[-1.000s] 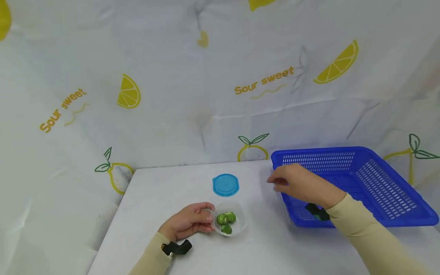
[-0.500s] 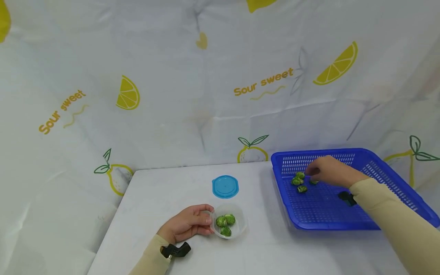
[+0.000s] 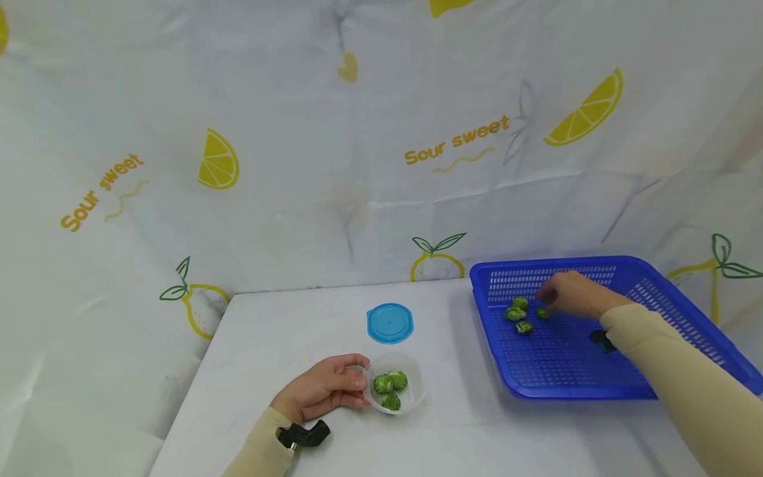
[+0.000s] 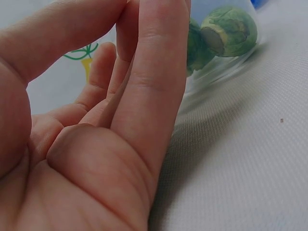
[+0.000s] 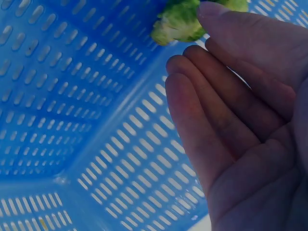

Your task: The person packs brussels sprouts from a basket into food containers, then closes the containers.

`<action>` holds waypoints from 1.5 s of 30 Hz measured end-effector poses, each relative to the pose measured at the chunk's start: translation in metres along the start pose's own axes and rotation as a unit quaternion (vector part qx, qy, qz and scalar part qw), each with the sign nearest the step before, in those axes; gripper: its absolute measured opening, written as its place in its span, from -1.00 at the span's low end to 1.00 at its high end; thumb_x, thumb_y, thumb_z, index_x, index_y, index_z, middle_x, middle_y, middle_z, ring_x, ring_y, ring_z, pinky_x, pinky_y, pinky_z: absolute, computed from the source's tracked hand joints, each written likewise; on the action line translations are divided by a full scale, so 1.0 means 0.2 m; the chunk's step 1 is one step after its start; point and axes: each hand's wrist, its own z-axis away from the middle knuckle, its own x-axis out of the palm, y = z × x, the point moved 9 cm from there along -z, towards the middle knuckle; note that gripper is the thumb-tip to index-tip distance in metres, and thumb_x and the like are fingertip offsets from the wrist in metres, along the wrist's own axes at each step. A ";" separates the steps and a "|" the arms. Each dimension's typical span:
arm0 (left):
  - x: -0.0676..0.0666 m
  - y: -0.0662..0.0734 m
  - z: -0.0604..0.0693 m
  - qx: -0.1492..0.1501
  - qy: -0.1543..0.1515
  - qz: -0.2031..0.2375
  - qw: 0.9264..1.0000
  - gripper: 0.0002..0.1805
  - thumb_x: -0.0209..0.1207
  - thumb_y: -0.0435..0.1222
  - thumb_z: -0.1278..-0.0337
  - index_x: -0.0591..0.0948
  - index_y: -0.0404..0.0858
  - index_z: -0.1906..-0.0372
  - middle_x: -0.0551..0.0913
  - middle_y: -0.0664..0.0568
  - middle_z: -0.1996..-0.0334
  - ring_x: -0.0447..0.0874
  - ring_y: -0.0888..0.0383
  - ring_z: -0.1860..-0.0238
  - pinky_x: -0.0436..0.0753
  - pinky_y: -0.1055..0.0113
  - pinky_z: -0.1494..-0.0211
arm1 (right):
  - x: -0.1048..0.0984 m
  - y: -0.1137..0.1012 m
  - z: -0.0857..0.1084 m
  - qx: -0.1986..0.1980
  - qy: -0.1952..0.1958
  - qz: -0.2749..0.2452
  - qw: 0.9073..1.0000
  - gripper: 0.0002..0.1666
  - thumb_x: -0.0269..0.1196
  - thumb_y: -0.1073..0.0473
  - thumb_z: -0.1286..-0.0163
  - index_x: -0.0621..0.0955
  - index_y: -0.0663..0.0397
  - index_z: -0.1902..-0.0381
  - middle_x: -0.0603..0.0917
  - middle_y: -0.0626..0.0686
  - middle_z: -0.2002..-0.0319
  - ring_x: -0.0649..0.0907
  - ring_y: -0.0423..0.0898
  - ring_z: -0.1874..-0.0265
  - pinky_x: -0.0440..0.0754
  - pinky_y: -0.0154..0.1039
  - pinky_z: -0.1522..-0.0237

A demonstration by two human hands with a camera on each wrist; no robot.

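Observation:
In the head view my left hand [image 3: 326, 389] grips the side of a clear round bowl [image 3: 411, 404] with three Brussels sprouts [image 3: 390, 401] in it. Thumb and fingers meet at its rim; the left wrist view shows the hand [image 4: 110, 110] close up, with a sprout [image 4: 236, 31] behind the bowl's clear wall. My right hand [image 3: 573, 295] is inside the blue basket [image 3: 560, 391], fingers at a sprout [image 3: 542, 313]. In the right wrist view the thumb of this hand [image 5: 250, 110] overlaps a sprout [image 5: 179, 24], and a gap shows between thumb and fingers.
A blue round lid [image 3: 390, 323] lies behind the bowl on the white table [image 3: 286, 331]. Several loose sprouts [image 3: 516, 313] sit in the basket's left part, left of my right hand. A white cloth with lemon prints [image 3: 298, 165] hangs behind the table.
My right hand has moved right from over the basket's left edge into the basket, then shifted slightly; the sprout at its fingers shows more clearly. My left hand keeps its hold on the bowl.

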 end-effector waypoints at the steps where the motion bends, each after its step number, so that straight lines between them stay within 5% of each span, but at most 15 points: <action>1: 0.00 0.00 0.00 -0.001 0.000 -0.001 1.000 -0.61 0.27 -0.38 -0.50 0.43 -0.20 -0.26 0.83 0.03 0.22 0.92 0.12 0.12 0.87 0.36 -0.01 | 0.00 0.00 0.00 -0.001 -0.002 0.002 1.000 -0.57 0.51 0.30 -0.27 0.75 0.43 -0.05 0.83 0.33 0.06 0.81 0.24 0.08 0.83 0.19 0.00; 26: 0.01 -0.02 0.01 0.002 -0.003 0.011 1.000 -0.64 0.26 -0.39 -0.52 0.45 -0.20 -0.25 0.83 0.03 0.21 0.93 0.11 0.12 0.87 0.37 0.00 | 0.04 0.01 0.03 0.019 -0.014 0.000 1.000 -0.65 0.50 0.36 -0.25 0.76 0.41 0.01 0.84 0.25 0.14 0.81 0.18 0.12 0.84 0.16 0.02; 45: -0.01 -0.01 -0.01 0.011 -0.002 0.001 1.000 -0.68 0.19 -0.44 -0.55 0.45 -0.20 -0.24 0.83 0.04 0.24 0.92 0.12 0.14 0.87 0.37 0.02 | -0.04 -0.26 0.23 -0.027 0.028 -0.016 0.999 -0.70 0.48 0.17 -0.42 0.80 0.11 -0.07 0.86 0.01 0.05 0.81 -0.03 0.11 0.84 0.02 0.09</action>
